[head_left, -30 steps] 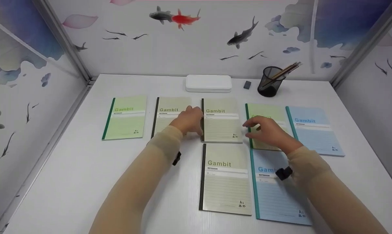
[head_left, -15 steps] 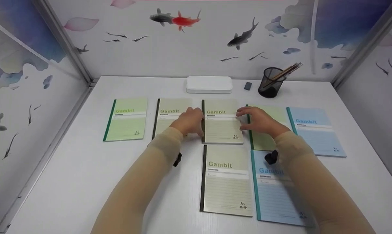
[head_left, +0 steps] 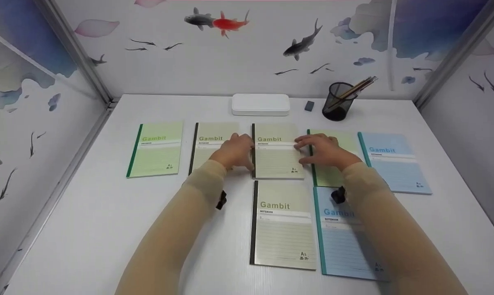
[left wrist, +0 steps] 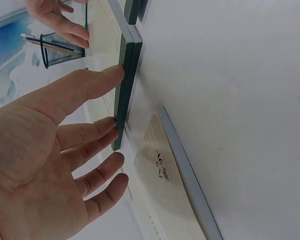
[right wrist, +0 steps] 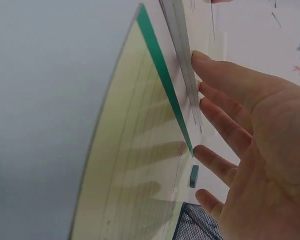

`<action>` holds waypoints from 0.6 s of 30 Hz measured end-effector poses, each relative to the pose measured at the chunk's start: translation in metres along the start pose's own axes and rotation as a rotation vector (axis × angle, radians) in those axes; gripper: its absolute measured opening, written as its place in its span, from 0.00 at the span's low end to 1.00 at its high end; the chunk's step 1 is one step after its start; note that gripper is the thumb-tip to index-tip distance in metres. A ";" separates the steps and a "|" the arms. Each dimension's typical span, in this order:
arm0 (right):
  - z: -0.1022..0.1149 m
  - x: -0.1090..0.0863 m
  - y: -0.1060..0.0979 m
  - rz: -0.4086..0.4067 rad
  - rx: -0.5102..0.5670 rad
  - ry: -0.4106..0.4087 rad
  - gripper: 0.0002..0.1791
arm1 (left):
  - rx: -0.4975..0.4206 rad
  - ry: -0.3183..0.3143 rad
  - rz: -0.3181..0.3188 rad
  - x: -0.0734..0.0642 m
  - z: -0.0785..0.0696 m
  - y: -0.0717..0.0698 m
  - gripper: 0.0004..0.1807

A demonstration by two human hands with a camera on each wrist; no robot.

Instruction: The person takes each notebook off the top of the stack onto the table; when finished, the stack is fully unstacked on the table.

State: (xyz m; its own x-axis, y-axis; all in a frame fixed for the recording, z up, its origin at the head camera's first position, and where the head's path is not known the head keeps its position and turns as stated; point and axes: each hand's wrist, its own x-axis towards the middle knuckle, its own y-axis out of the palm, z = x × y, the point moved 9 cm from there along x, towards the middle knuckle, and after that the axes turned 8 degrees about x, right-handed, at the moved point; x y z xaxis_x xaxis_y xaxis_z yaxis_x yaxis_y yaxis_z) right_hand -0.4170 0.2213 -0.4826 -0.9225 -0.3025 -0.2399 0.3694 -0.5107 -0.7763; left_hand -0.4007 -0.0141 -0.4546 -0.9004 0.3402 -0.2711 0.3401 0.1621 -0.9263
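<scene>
Two beige Gambit notebooks (head_left: 276,164) lie stacked with their edges even, in the middle of the back row. My left hand (head_left: 235,151) rests its thumb and fingertips along the stack's dark spine (left wrist: 126,82). From the other side, my right hand (head_left: 324,151) touches the stack's pale page edge (right wrist: 184,55) with thumb and fingertips. Both hands have nearly straight, spread fingers. Beneath the left hand is another beige notebook (head_left: 206,149), partly covered. Under the right hand lies a green notebook (head_left: 333,175), also partly hidden.
A green notebook (head_left: 156,153) lies at far left, a blue one (head_left: 398,172) at right. In front are a beige notebook (head_left: 285,237) and a blue notebook (head_left: 345,250). Behind stand a white case (head_left: 260,105), a dark eraser (head_left: 309,106) and a mesh pencil cup (head_left: 336,108).
My right hand has moved left from over the green notebook to the right edge of the middle stack. The left hand has stayed at the spine.
</scene>
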 end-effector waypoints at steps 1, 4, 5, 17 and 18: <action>0.000 0.000 -0.001 -0.002 -0.009 0.002 0.28 | -0.008 0.006 -0.003 0.000 0.001 0.000 0.41; 0.002 0.001 0.000 -0.001 -0.013 0.008 0.27 | -0.038 0.013 -0.011 0.002 0.006 0.001 0.41; 0.002 0.001 0.000 0.003 -0.014 0.008 0.27 | -0.044 0.015 -0.015 0.002 0.008 0.001 0.41; 0.004 0.003 -0.003 0.001 -0.030 -0.003 0.26 | 0.047 0.049 -0.114 0.012 0.010 0.004 0.37; 0.005 0.003 -0.003 0.000 -0.031 -0.012 0.26 | 0.047 0.054 -0.116 0.013 0.010 0.005 0.37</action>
State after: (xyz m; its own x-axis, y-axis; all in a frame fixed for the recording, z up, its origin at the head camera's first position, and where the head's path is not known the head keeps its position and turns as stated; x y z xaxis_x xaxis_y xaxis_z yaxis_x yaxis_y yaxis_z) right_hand -0.4201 0.2179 -0.4778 -0.9210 -0.3120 -0.2334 0.3657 -0.4852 -0.7942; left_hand -0.4133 -0.0180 -0.4654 -0.9165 0.3715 -0.1485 0.2209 0.1603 -0.9620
